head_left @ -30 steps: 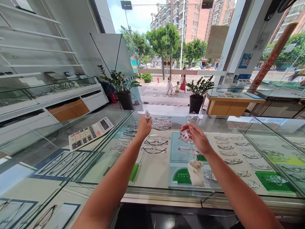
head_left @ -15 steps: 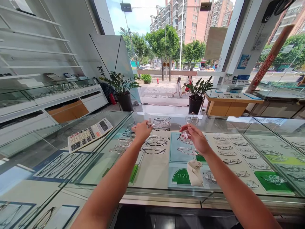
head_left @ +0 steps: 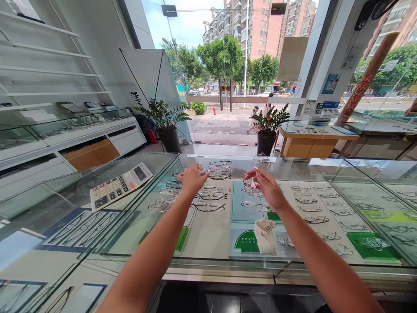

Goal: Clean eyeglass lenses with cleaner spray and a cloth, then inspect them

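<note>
My right hand [head_left: 269,187] pinches a pair of thin-rimmed eyeglasses [head_left: 261,162] above the glass counter. One round clear lens stands up past the fingertips, and a pinkish clear part shows below them. My left hand [head_left: 193,179] hovers over the far end of a group of eyeglasses, its thumb pointing right. Its fingertips are smeared by motion, with a small whitish blur beside them, so its grip is unclear. Below and right of it lie dark-framed eyeglasses [head_left: 208,207] in a column. Under my right hand, pink-rimmed eyeglasses [head_left: 257,206] rest on a pale blue panel.
A beige cloth [head_left: 265,236] lies near the counter's front edge, beside a green logo card [head_left: 246,241]. To the left is a large calculator [head_left: 120,187]. More eyeglasses [head_left: 316,220] sit in rows at right. Potted plants [head_left: 267,141] stand beyond the glass counter [head_left: 211,256].
My left hand has shifted slightly left and its thumb now points right; the small whitish thing at its fingertips has become a blur. My right hand still holds the eyeglasses in nearly the same place.
</note>
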Tool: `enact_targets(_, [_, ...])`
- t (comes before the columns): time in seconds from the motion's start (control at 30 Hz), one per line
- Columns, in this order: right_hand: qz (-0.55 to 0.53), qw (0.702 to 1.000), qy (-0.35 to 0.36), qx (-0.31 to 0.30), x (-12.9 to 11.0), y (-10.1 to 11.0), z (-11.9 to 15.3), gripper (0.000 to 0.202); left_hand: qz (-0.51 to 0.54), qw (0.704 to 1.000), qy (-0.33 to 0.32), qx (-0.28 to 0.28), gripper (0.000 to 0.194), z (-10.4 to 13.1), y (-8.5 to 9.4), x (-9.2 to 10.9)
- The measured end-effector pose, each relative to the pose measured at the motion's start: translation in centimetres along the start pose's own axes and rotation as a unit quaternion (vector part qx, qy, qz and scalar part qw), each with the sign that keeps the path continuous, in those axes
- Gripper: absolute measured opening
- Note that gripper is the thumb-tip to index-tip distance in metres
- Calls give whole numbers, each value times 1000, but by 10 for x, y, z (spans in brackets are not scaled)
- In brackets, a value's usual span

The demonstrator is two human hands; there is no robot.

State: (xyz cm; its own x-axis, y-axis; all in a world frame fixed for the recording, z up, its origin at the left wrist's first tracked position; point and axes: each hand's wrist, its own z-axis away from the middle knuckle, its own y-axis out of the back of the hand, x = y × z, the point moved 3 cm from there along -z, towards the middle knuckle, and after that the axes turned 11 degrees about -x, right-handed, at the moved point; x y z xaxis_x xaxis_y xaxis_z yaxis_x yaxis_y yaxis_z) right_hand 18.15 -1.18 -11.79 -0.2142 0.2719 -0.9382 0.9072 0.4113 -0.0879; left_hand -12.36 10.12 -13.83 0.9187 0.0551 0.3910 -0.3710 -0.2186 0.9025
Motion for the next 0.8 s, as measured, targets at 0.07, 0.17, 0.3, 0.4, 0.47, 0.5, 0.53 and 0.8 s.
enact_targets(0.07, [4, 1000, 4, 4, 0, 2, 0, 35, 31, 995, -9, 95, 78, 7, 13, 5])
enact_targets(0.17, [-1, 1000, 12, 14, -1, 7, -1, 34, 79, 966, -59, 238, 77, 29, 35, 24])
enact_targets(0.3, [-17, 999, 30, 39, -4, 19, -3, 34, 163, 946, -247, 134, 22, 72, 44, 72])
enact_targets(0.4, [-23, 997, 43, 67, -4, 30, -6, 33, 159, 891, -380, -192, 27, 114, 22, 107])
enact_targets(0.47, [-18, 996, 43, 73, -2, 33, -8, 33, 109, 822, -457, -323, 34, 140, 7, 120])
enact_targets(0.5, [-13, 997, 40, 71, -1, 33, -9, 34, 96, 787, -486, -368, 39, 150, 0, 123])
enact_targets(0.53, [-9, 997, 37, 69, 0, 32, -9, 35, 87, 761, -505, -397, 43, 157, -7, 124])
enact_targets(0.8, [5, 998, 19, 59, 1, 25, -9, 39, 42, 772, -491, -402, 43, 161, -23, 127])
